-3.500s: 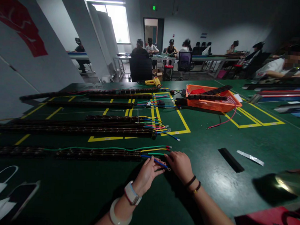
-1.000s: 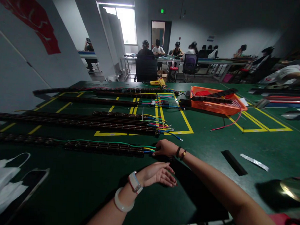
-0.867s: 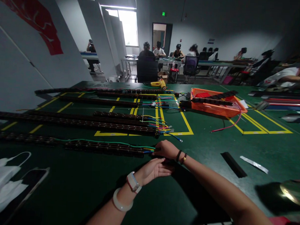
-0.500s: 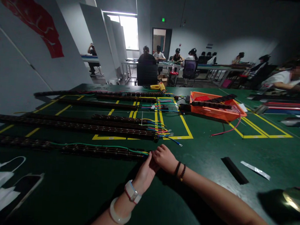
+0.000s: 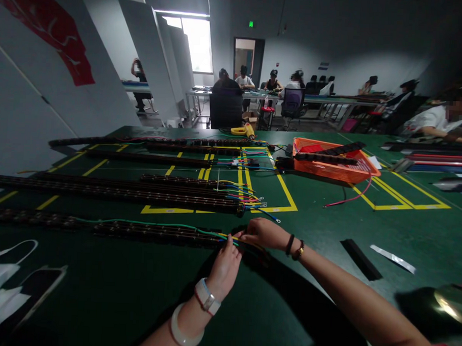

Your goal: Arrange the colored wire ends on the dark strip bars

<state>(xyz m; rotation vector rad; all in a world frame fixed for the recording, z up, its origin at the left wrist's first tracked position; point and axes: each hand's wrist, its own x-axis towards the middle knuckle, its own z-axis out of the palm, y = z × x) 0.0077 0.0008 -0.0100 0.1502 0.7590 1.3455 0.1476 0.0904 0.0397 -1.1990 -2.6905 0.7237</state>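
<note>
A long dark wire bundle with a green wire along its top lies across the near left of the green table. At its right end, my left hand is closed on the coloured wires, thumb on top. Just to the right, my right hand has its fingers pinched on the same wires, whose loose ends reach out beneath it toward the right. Behind them lie thicker dark bundles with coloured leads ending in ring terminals.
An orange basket holding dark strips stands at the back right, near a yellow heat gun. A black strip and a silvery strip lie to the right. A phone is at left. People sit beyond.
My right hand has moved to the right, away from my left hand, and more of the wires shows between and beneath them. My left hand has shifted slightly.
</note>
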